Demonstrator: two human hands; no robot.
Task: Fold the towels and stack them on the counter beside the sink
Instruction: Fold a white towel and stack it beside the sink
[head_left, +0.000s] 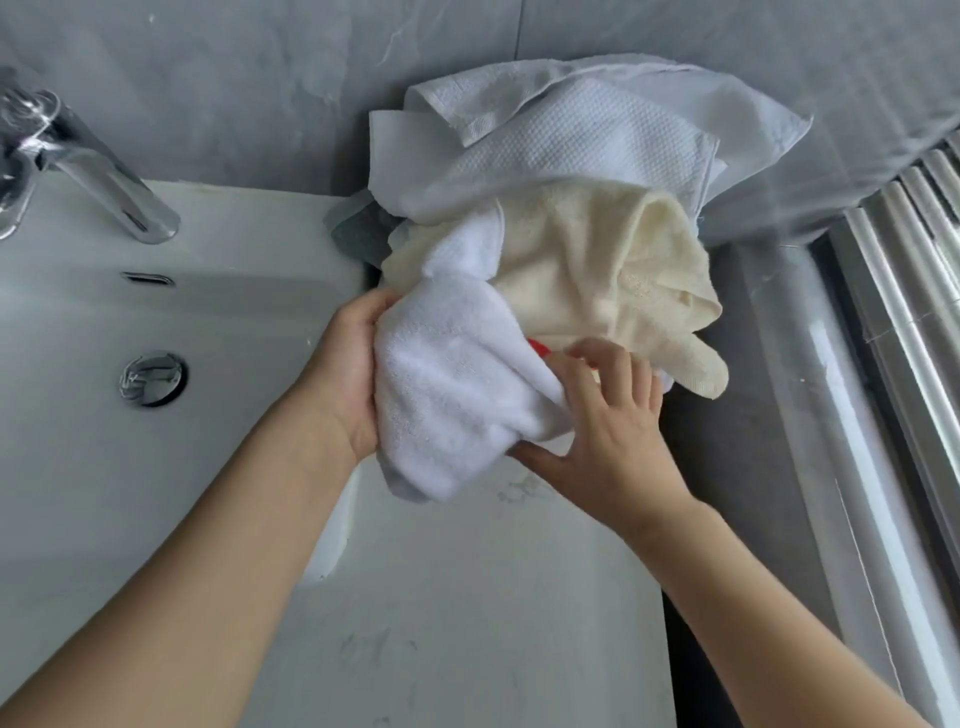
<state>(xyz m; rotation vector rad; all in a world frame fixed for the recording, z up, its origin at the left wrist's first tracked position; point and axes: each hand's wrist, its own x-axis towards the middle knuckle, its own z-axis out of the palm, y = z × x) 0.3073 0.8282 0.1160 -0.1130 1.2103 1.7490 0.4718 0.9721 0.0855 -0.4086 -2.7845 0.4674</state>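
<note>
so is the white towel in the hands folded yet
Not folded: the white towel is bunched, gripped by the left hand and right hand.

Two bare forearms are reaching in from the bottom edge, and no sleeve is showing on either one up to where the picture cuts them off. The left hand (347, 374) is wearing no glove, ring, watch or band at the wrist. The right hand (613, 421) is likewise wearing nothing. The fingernails that are showing on the right hand are looking short and unpainted.
</note>
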